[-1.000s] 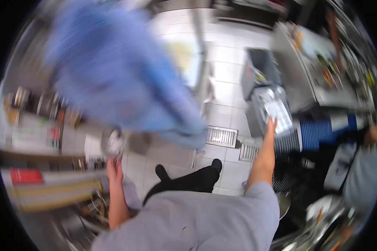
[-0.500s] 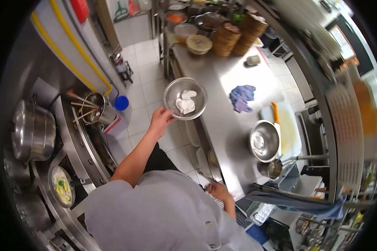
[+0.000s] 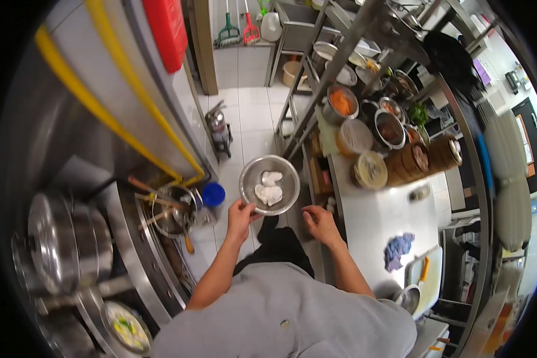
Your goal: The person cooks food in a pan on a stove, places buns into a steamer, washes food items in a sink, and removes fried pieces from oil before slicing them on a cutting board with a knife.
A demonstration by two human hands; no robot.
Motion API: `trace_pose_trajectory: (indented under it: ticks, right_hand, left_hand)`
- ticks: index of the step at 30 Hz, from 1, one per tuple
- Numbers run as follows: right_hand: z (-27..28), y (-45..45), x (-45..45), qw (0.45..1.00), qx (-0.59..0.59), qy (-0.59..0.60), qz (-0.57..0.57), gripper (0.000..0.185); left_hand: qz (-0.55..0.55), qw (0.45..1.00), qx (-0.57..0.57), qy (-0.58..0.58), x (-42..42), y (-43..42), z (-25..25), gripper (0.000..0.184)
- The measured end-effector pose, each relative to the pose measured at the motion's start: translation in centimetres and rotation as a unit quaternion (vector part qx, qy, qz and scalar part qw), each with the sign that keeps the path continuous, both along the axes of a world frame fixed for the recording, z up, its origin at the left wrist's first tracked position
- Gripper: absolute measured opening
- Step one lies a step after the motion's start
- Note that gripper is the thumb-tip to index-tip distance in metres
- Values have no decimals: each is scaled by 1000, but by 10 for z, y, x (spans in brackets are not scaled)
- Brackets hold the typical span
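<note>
My left hand (image 3: 241,220) grips the near left rim of a stainless steel bowl (image 3: 287,196), thumb on the rim. In the bowl lie two white, powdery-looking pieces of food (image 3: 269,194); I cannot tell what they are. My right hand (image 3: 321,224) hovers to the right of the bowl, apart from it, fingers loosely bent with nothing visible in them. The bowl is held over the tiled floor, between stove and counter.
The steel counter (image 3: 364,221) at right carries a blue cloth (image 3: 398,252), an orange-handled knife (image 3: 424,269), bamboo steamers (image 3: 407,166) and several food containers. At left are a large pot (image 3: 71,241) and a pan of food (image 3: 125,325). A fire extinguisher (image 3: 219,128) stands ahead.
My view has turned toward the aisle, away from the counter's near end. My right hand has come up from low by the counter to beside the bowl. The left hand still holds the bowl.
</note>
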State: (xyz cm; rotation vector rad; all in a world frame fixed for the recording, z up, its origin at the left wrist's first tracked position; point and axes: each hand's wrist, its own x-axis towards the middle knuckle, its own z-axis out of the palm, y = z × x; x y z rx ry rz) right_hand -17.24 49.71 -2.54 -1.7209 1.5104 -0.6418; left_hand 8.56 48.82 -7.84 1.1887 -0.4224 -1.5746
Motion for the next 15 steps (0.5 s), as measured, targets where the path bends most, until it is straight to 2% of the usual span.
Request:
trace_pose_trajectory:
  ticks: [2,4,7,9,10,11,12,15]
  right_hand:
    - [-16,-72,12,997,-61,6,-37,18]
    - [-28,-157,27,996,-66,-8,-53,19]
    - [-56,-312,56,983,-156,-49,-82,20]
    - [-76,-425,87,981,-80,-136,-115,21]
    - [-69,-485,102,981,-71,-142,-115,24]
    - [-23,-526,123,978,-82,-146,-123,25]
    - [-12,-572,145,961,-127,-215,-116,24]
    - [39,-697,192,950,-191,-235,-73,26]
  left_hand:
    - [36,999,7,1,18,-51,-20,7]
    - [52,998,15,14,35,-106,-29,6]
    - [93,995,24,0,55,-197,-40,5]
    - [116,992,45,-6,74,-255,-48,6]
    - [114,992,55,-4,85,-290,-61,7]
    - [117,992,38,-14,94,-321,-69,14]
    - [113,993,42,-7,99,-350,-66,14]
    - [167,985,23,-32,108,-443,-26,7]
